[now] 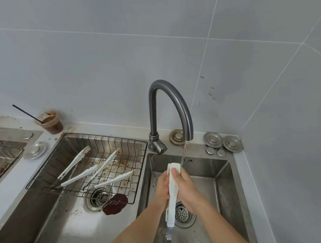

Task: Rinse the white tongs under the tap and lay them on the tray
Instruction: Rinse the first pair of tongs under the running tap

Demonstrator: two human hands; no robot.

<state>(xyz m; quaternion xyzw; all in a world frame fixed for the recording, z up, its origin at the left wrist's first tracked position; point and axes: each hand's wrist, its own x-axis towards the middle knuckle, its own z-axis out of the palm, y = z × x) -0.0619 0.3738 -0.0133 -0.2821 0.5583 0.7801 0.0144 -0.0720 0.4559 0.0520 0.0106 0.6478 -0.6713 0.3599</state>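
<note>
Both hands hold one pair of white tongs [172,208] upright over the right sink basin [222,177]. My left hand [162,188] wraps it from the left and my right hand [187,188] from the right, thumb on the upper part. Water runs from the grey tap [175,103] onto the tongs' top end. The metal hanging loop points down toward me. To the left, a wire rack tray [138,144] sits across the left basin with several more white tongs [75,163] lying in it, some stained brown.
A brown puddle [115,203] lies by the left basin's drain. A dirty plastic cup with a dark straw [51,121] stands on the counter behind the rack. Metal drain plugs [222,141] rest behind the right basin. Tiled walls close in at back and right.
</note>
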